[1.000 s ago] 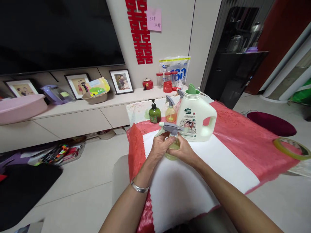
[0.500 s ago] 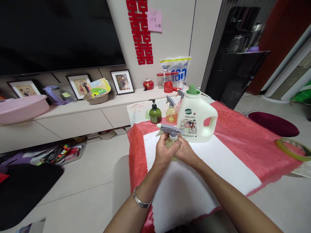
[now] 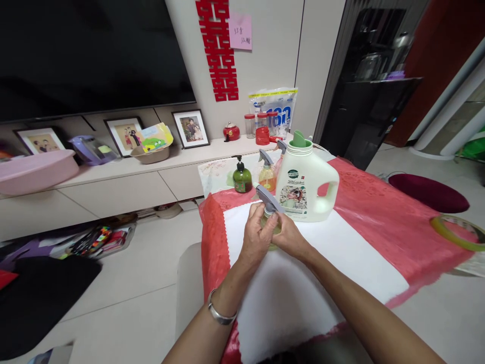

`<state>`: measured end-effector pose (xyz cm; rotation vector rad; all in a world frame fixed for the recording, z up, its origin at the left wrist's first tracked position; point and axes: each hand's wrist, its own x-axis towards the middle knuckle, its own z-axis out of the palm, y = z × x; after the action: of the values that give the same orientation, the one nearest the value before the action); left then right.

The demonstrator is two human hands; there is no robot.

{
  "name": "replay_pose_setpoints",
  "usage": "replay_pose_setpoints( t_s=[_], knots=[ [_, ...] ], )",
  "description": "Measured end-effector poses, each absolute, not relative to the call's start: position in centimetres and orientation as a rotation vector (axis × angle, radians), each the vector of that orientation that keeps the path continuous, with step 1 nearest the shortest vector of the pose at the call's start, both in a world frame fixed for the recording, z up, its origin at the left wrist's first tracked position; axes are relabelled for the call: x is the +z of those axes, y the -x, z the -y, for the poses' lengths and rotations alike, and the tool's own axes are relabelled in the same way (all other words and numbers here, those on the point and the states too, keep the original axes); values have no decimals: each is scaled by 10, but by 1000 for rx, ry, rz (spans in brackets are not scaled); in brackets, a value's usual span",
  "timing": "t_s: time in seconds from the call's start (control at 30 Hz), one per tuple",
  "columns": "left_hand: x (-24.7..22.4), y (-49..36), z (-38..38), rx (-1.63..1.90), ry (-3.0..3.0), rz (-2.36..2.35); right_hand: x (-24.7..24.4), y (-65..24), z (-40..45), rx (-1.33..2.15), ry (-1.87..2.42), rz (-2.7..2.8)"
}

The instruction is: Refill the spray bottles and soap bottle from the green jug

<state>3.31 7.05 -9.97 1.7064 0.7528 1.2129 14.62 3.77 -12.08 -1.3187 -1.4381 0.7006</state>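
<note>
The left hand (image 3: 258, 233) grips the spray bottle (image 3: 270, 201) near its neck; the right hand (image 3: 292, 237) clasps its body. Between them, its nozzle (image 3: 256, 185), earlier pointing left, has turned farther forward. The jug (image 3: 306, 184) stands unmoved beyond the right hand.

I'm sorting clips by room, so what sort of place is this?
Most likely a home living room: there's a large flat-screen television, with framed photographs standing on the long, low cabinet below it.
</note>
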Motion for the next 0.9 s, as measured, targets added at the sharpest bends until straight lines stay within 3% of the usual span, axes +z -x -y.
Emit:
replay_pose_setpoints(
  t_s=[0.17,0.57,0.9],
  knots=[
    [-107,-37,-71,1290,-1323,-662,-121,-147,-37,707,1341,1435],
    [-103,-33,-65,1298,-1672,-847,-119,-146,-36,750,1321,1456],
    [-94,-27,-71,1270,-1566,-800,-118,-145,-35,761,1337,1437]
  ],
)
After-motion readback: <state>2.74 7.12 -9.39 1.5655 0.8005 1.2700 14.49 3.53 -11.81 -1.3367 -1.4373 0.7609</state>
